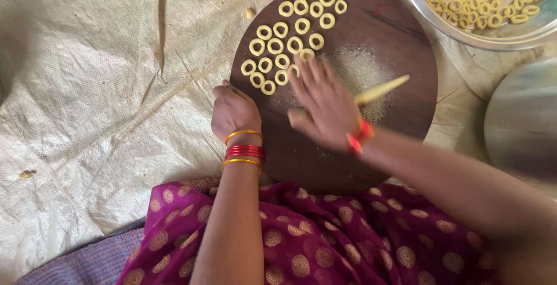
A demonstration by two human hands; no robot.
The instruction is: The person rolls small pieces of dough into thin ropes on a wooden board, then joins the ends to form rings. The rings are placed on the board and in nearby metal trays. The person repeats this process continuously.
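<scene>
Dough rings (282,47), small pale yellow loops, lie in loose rows on the upper left part of the round dark brown wooden board (400,111); roughly twenty of them show there, close together and some touching, none stacked; the board rests on a pale woven plastic sheet (93,88) spread over the floor, just in front of the person's lap, which is covered by magenta cloth with gold dots (325,238). The right hand (325,108) lies flat on the middle of the board with fingers stretched out and close together, palm down, pressing on a thin pale yellow rope of dough (383,89) whose free end sticks out to the right; the hand is blurred, so the exact finger contact cannot be told; its fingertips are just beside the nearest rings. The left hand (233,111) is curled loosely into a fist at the left edge of the board, fingertips tucked under; whether it pinches anything cannot be seen; yellow and red bangles (244,149) sit on that wrist. A dusting of pale flour or crumbs (362,70) covers the board to the right of the rings. At the upper right a round steel bowl (441,27) holds a heap of many more rings of the same kind; judging from this, a large share of the shaping is done, one batch is growing on the board, and the rope under the palm is not yet cut or looped; the board's right and lower parts carry no rings.
</scene>
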